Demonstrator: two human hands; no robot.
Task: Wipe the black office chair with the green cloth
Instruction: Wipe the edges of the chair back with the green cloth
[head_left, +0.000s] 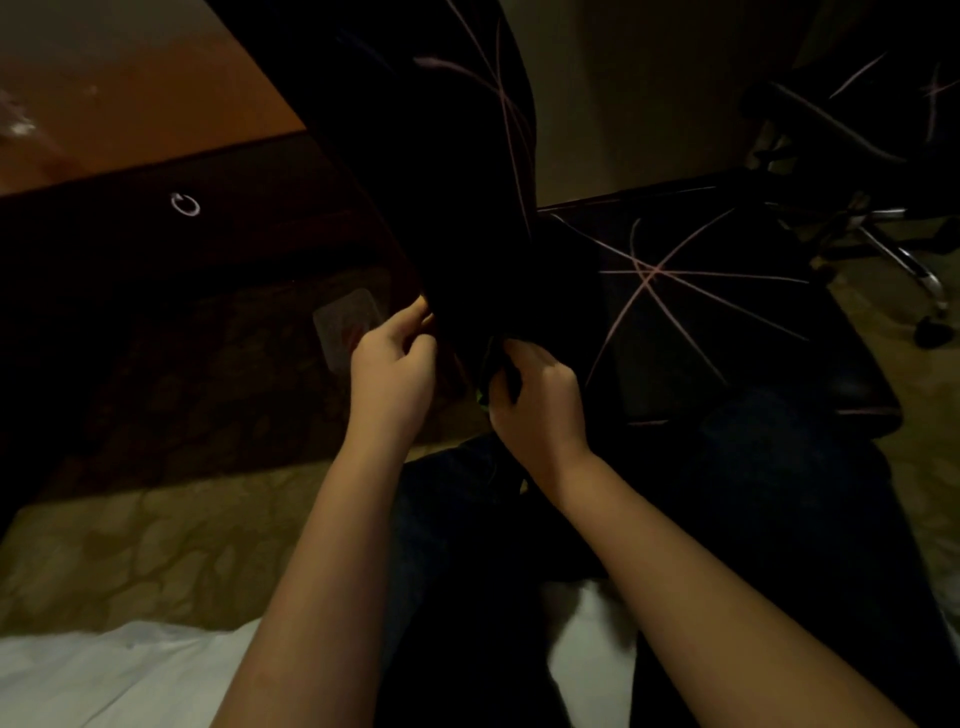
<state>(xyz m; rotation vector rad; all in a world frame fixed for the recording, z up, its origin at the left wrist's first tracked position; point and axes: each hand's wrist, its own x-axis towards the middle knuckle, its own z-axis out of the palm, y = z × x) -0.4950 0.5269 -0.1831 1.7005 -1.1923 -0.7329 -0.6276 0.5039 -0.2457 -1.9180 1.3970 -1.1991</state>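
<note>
Patterned carpet (156, 545) and a wooden desk (130, 93) surround the black office chair (441, 156); the left hand (392, 374) grips its backrest edge, the right hand (540, 410) clutches the green cloth (482, 399) against the backrest's base.

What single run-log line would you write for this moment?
left hand: grips chair back edge | right hand: holds cloth at chair back | light: dim

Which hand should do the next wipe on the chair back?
Right, probably. The right hand curls its fingers round the green cloth at the lower backrest of the black office chair; the left hand grips only the backrest edge, better for steadying.
</note>
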